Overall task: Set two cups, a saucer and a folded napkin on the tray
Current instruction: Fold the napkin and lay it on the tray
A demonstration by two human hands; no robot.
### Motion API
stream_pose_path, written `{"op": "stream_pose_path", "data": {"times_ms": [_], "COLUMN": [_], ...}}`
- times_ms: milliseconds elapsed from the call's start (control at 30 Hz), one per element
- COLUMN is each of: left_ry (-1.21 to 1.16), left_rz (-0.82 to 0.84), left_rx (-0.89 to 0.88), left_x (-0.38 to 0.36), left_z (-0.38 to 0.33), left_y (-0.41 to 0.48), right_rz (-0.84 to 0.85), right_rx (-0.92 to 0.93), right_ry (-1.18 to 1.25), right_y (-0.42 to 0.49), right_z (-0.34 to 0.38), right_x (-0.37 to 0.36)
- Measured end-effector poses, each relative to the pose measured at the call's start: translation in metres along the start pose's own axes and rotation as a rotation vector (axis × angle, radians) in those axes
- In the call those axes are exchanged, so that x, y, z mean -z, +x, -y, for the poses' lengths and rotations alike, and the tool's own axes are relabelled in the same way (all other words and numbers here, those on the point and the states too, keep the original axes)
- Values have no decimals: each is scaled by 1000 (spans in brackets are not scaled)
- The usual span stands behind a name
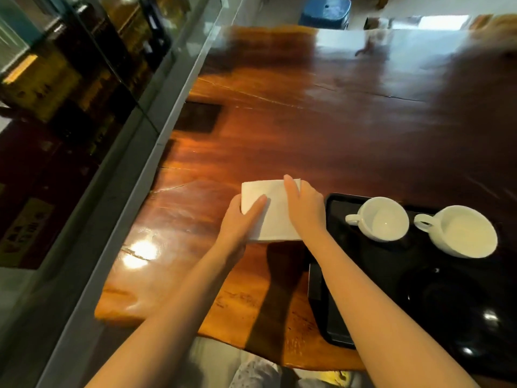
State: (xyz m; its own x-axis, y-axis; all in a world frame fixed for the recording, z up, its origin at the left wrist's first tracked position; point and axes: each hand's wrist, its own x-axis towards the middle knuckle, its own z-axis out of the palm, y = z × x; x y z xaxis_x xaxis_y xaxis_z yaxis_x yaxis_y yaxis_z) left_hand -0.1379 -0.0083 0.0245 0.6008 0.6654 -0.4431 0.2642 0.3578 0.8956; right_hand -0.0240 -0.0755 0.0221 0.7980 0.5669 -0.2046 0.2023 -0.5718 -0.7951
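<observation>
A white folded napkin (pixel 275 211) lies on the wooden table just left of the black tray (pixel 333 312). My left hand (pixel 242 219) grips its left edge, thumb on top. My right hand (pixel 303 207) presses flat on its right side, fingers reaching to the far edge. Two white cups stand upright on the tray's far part: a smaller cup (pixel 382 219) and a larger cup (pixel 461 232) to its right, both handles pointing left. A dark glossy saucer (pixel 458 306) sits on the tray nearer to me, hard to tell from the black surface.
The polished wooden table (pixel 321 121) stretches far ahead. A glass partition with a grey frame (pixel 131 152) runs along the table's left edge. A dark square inset (pixel 200 117) sits near that edge. A blue stool (pixel 324 9) stands beyond the far end.
</observation>
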Motion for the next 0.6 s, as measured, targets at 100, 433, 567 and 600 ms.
{"op": "stream_pose_path", "data": {"times_ms": [100,433,567,600], "left_ry": [138,-126,-227,-217], "left_rz": [-63,21,21,-11], "left_rx": [-86,31,187,206], "left_x": [-6,7,9,6], "left_z": [11,27,25,23], "left_y": [0,-10,-8,-8], "right_rz": [-51,328,225,188], "right_rx": [15,-247,-71,-50], "right_ry": [16,219,123,127], "right_y": [0,-9,-19,-23], "right_z": [-7,-17,-21,-23], "right_x": [1,3,-7,-8]}}
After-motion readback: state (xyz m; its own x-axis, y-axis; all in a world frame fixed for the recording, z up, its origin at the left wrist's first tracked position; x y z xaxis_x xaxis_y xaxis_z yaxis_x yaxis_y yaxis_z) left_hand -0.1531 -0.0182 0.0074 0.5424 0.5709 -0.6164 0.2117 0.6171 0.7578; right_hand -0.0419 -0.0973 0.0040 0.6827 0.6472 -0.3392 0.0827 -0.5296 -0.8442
